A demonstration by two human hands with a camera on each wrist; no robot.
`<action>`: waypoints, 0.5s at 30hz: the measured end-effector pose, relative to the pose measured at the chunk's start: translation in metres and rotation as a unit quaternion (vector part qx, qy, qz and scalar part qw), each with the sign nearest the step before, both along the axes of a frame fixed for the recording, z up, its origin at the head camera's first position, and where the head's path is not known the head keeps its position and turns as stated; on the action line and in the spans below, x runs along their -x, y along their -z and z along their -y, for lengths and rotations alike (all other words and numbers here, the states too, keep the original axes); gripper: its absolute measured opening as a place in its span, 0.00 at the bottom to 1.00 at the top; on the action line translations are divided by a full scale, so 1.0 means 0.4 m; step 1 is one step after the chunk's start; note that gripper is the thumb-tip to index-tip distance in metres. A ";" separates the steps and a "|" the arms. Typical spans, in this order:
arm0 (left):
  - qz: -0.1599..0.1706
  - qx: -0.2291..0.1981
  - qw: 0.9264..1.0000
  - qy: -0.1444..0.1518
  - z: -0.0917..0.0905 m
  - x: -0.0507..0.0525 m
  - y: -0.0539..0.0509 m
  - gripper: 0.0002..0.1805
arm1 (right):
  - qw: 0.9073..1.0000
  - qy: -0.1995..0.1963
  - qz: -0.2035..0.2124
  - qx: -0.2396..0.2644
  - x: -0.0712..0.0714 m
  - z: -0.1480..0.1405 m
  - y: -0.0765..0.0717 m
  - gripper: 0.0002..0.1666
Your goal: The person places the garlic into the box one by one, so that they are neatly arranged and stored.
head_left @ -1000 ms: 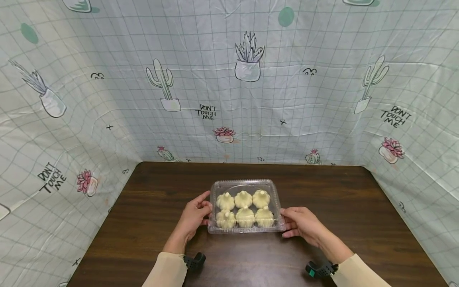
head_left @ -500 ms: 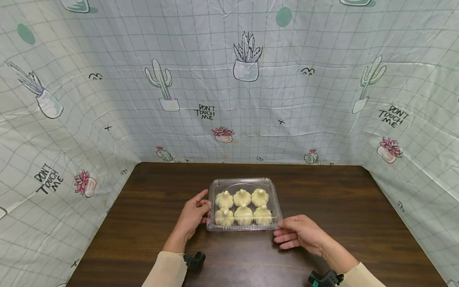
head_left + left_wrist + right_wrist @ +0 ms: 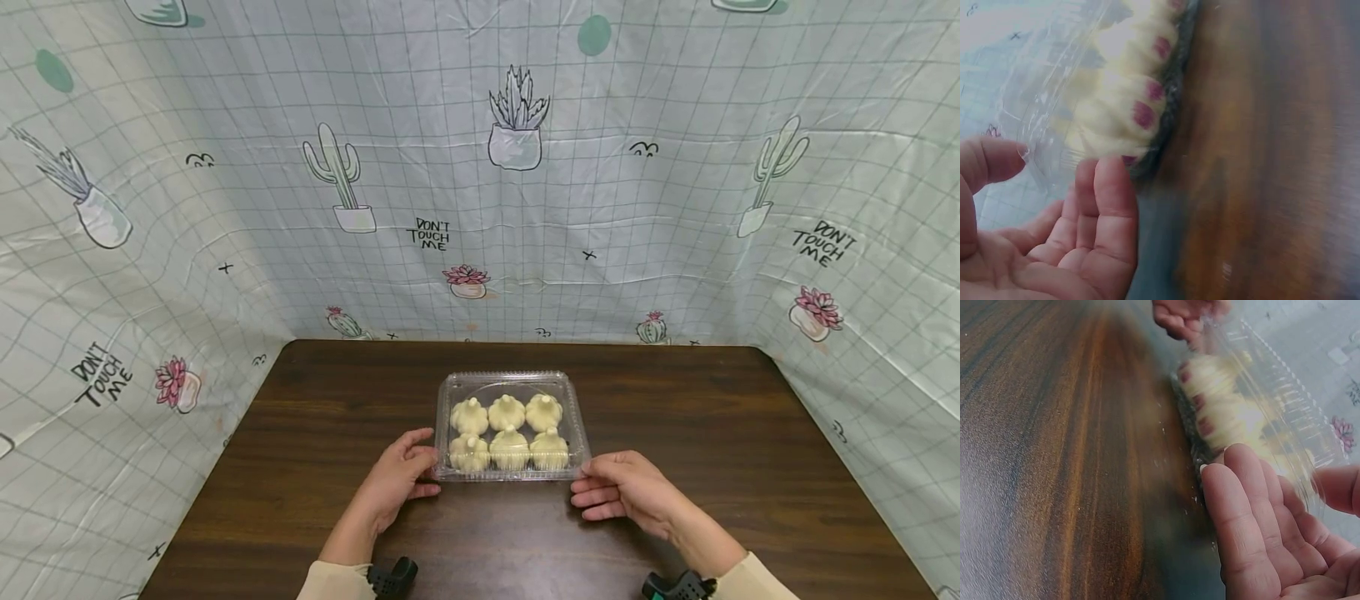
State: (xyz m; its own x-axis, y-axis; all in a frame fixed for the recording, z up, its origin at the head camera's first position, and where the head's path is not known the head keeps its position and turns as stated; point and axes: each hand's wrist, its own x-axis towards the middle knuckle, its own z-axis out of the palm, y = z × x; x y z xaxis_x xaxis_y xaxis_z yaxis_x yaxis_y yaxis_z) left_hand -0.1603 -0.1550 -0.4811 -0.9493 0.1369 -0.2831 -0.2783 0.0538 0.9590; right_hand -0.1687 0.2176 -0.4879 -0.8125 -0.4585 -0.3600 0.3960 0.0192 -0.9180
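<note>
A clear plastic clamshell container (image 3: 517,383) lies closed on the brown table. Inside are several cream-coloured, garlic-bulb-shaped pieces (image 3: 507,412) in two rows. Reddish-purple spots show on the sides of these pieces (image 3: 1143,115) in the left wrist view. My left hand (image 3: 393,475) is at the container's front left corner, its thumb near the lid edge and its fingers loosely spread beside it. At the front right corner, my right hand (image 3: 630,492) pinches the rim with thumb and forefinger. The remaining right fingers (image 3: 1235,512) extend in front of the container, slightly bent.
A dark wood-grain table (image 3: 345,383) carries the container. Behind it and at both sides hangs a pale grid-patterned cloth (image 3: 585,192) printed with potted plants. Each wrist wears a black strap (image 3: 393,575).
My left hand has slid from the container's left side toward its front corner. My right hand moved from the right side to the front right corner. The container shifted slightly and stays closed.
</note>
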 end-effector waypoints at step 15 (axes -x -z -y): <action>0.080 -0.034 0.994 0.061 0.006 -0.037 -0.005 0.18 | 1.000 -0.002 0.003 -0.005 -0.014 0.015 -0.002 0.20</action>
State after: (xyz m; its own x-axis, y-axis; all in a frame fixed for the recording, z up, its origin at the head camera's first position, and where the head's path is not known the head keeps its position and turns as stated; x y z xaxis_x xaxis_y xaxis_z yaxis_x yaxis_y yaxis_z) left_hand -0.1457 -0.1576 -0.4789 -0.8679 0.2712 -0.4161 -0.4236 0.0331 0.9052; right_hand -0.1631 0.2117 -0.4871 -0.8083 -0.4587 -0.3691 0.4009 0.0302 -0.9156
